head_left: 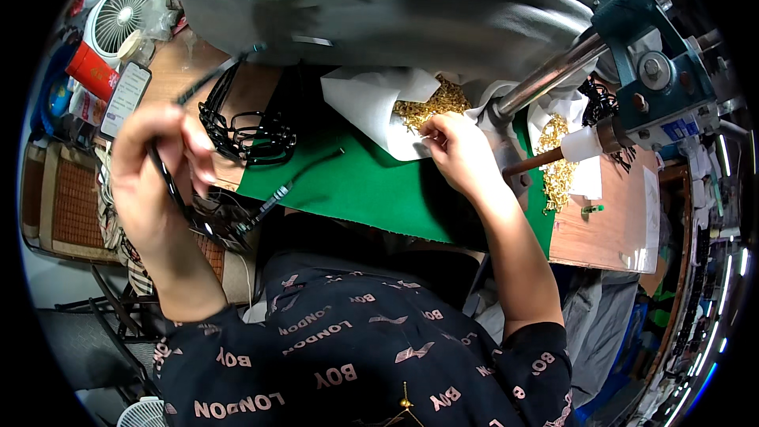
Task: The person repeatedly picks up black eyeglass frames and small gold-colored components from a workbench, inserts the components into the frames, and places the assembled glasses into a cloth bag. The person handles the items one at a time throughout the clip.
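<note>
My left hand (154,166), raised over the near left corner of the table, is closed around a pair of black eyeglasses (277,196). One temple reaches out over the green mat and the other points up and away; motion blurs the hand a little. With fingertips pinched together, my right hand (458,150) is at the near edge of a heap of small gold metal parts (443,101). The heap lies on white paper (356,103). Whether a part sits between those fingertips is hidden. Several black eyeglass frames (249,134) are stacked beyond my left hand.
A green mat (356,198) covers the middle of the wooden table. Right of my right hand stands a teal metal machine (640,63) with a steel bar, near a second gold heap (557,166). Grey cloth (379,24) hangs at the back. A phone (126,99) and fan (124,14) stand left.
</note>
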`<action>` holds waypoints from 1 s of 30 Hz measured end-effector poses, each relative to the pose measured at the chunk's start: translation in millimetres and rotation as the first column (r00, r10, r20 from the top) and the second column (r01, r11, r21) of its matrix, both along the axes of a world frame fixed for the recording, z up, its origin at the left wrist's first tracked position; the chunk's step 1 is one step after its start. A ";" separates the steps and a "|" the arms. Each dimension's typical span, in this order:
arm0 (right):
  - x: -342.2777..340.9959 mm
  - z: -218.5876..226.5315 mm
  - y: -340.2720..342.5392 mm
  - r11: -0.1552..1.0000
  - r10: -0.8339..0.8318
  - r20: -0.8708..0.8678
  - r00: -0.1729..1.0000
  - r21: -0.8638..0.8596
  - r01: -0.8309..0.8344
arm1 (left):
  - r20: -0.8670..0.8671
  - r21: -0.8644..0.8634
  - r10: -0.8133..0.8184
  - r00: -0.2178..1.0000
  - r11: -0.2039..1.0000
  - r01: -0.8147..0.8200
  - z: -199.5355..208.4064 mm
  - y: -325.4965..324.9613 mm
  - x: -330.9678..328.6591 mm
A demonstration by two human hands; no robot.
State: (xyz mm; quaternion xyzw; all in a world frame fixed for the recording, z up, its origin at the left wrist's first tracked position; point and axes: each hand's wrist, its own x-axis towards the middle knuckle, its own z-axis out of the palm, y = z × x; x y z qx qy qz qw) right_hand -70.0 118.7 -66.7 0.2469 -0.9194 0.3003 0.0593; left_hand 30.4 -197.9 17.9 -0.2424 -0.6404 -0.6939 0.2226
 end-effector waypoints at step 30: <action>87.5 74.5 10.0 0.946 0.113 -0.048 0.992 -0.300 -0.122 | 0.531 -0.034 -0.360 0.767 0.895 0.444 -26.9 149.1 2.3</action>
